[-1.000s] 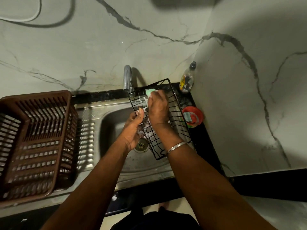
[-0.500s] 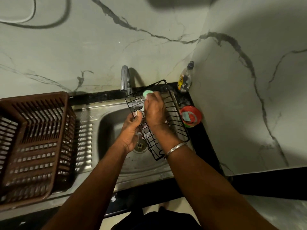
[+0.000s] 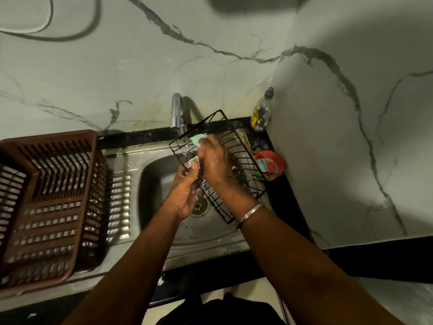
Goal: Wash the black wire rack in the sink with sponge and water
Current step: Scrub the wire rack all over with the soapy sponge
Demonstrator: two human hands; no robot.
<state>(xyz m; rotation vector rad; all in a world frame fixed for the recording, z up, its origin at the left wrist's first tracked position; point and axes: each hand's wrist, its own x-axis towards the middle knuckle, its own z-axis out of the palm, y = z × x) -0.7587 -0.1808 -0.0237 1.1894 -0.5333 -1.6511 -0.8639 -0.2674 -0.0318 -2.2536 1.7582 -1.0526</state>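
Head view: left hand grips rack, right hand grips sponge.

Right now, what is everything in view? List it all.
black wire rack: 1, black, tilted over sink
sponge: 1, green, at rack's upper end
sink: 1, steel, centre
faucet: 1, chrome, behind sink
dish basket: 1, brown, on drainboard, left
bottle: 1, clear, yellow label, back right corner
round tub: 1, red, counter right of sink
bangle: 1, silver, right wrist
left hand: 1, holds rack's side
right hand: 1, holds sponge
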